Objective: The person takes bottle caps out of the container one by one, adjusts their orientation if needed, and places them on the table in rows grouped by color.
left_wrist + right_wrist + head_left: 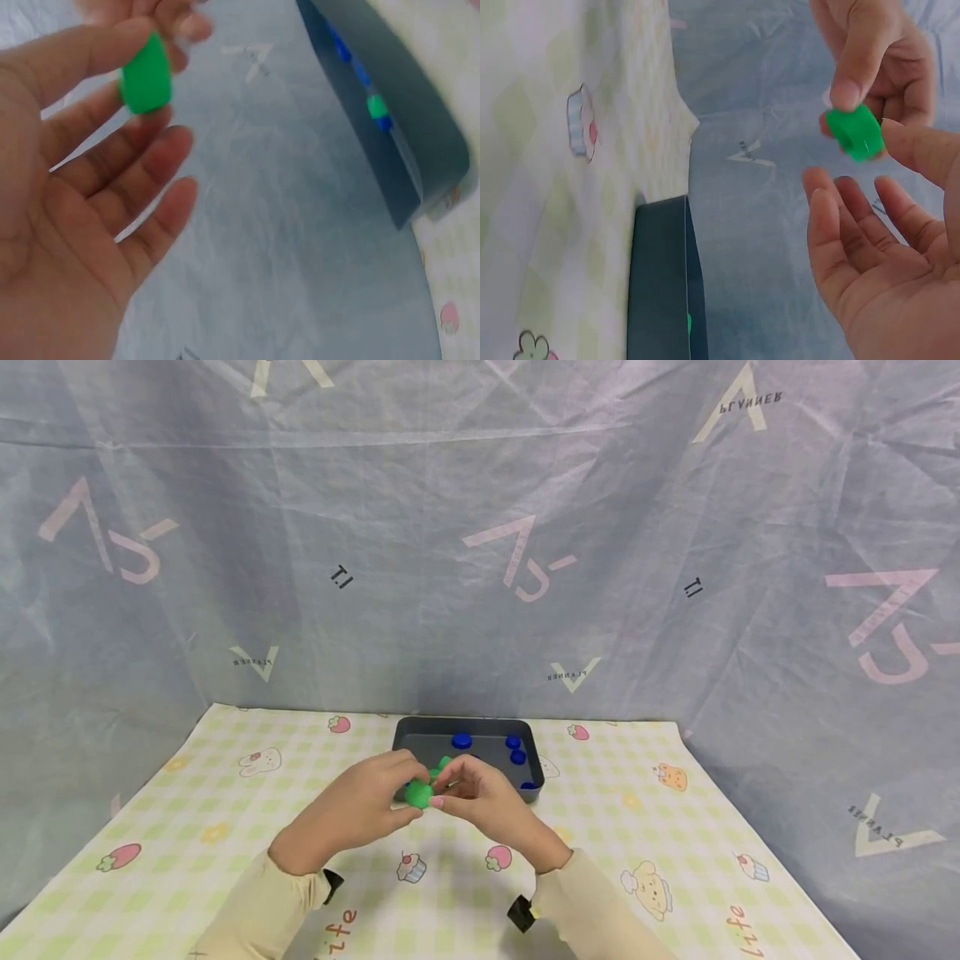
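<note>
In the head view, my left hand [367, 797] pinches a green round plastic piece [418, 793] between thumb and fingers, just in front of the tray. The right wrist view shows a hollow in the face of this piece [855, 133]. My right hand [487, 793] is beside it, with its thumb tip at the piece's edge. Its other fingers [826, 229] are loosely bent and apart, holding nothing. Behind both hands is a dark grey tray [536, 752] with several blue round pieces [461, 741] and some green [445, 762] inside. The hands hide part of the tray's near side.
A checked tablecloth [600, 877] printed with cartoon figures covers the table. Grey printed cloth [420, 568] hangs behind the table and along its sides. Black wrist mounts [521, 913] are at both sleeves.
</note>
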